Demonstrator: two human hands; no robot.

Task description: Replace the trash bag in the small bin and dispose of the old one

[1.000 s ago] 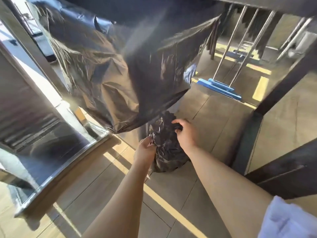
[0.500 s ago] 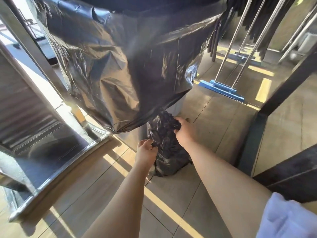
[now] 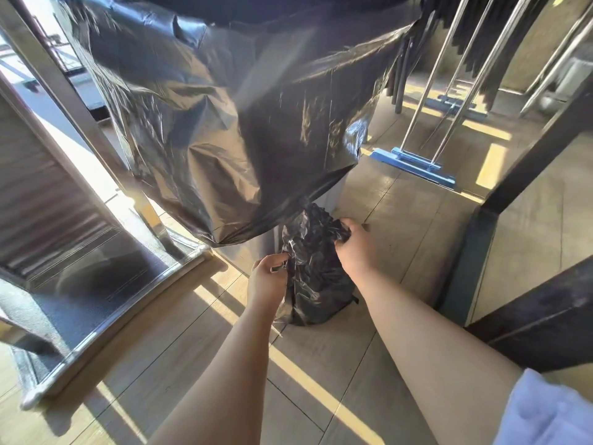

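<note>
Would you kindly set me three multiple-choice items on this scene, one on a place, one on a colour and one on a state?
1. Where is the small bag?
A. On the floor beside the large bin
B. Hanging from a rail
C. On a table

2. What colour is the base of the metal rack?
A. Red
B. Blue
C. Green

3. What is the right hand doing?
A. Resting flat on the floor
B. Hanging idle
C. Gripping the small bag's top

Answers:
1. A: it stands on the floor tiles by the liner-draped large bin.
2. B: the base is plainly blue.
3. C: its fingers curl into the crumpled plastic, while the left hand pinches the other side.
</note>
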